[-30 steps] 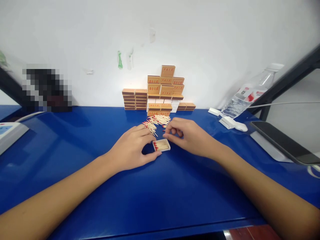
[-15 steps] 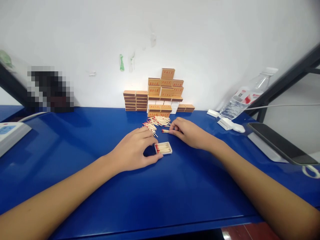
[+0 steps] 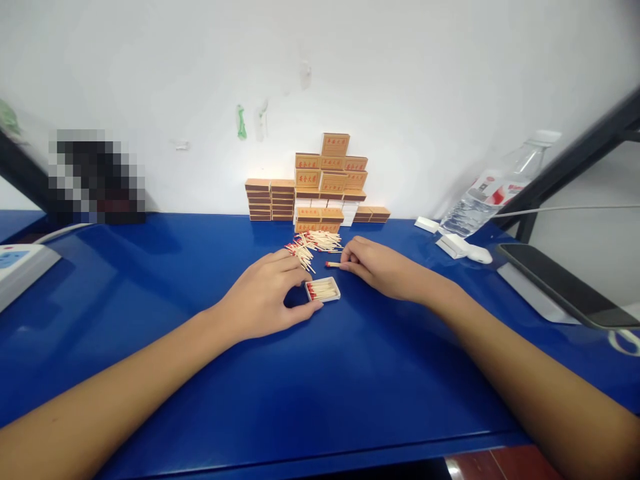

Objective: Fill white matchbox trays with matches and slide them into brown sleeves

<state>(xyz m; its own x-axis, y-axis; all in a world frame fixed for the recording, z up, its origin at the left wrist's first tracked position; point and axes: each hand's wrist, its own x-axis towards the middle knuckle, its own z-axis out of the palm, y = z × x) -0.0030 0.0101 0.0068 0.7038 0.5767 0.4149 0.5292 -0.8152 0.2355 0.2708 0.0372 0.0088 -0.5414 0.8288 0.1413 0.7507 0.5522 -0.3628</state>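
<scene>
On the blue tabletop (image 3: 300, 400), centre: one matchbox tray (image 3: 339, 294), white-walled, lying flat, part-filled with red-headed matches (image 3: 323, 291). Left hand (image 3: 267, 293): partly open, thumb at the tray's near edge, forefinger at its far left corner. Right hand (image 3: 373, 263): thumb and forefinger pinched on held matchsticks (image 3: 333, 265), heads leftward; count unclear. Beyond: a loose heap of matches (image 3: 323, 241), then stacked matchboxes (image 3: 307, 179). Handling, as judged: sticks light, stiff, easily snapped, best gripped by the bare ends; tray light, apt to slide or crush, best steadied by opposite walls.
</scene>
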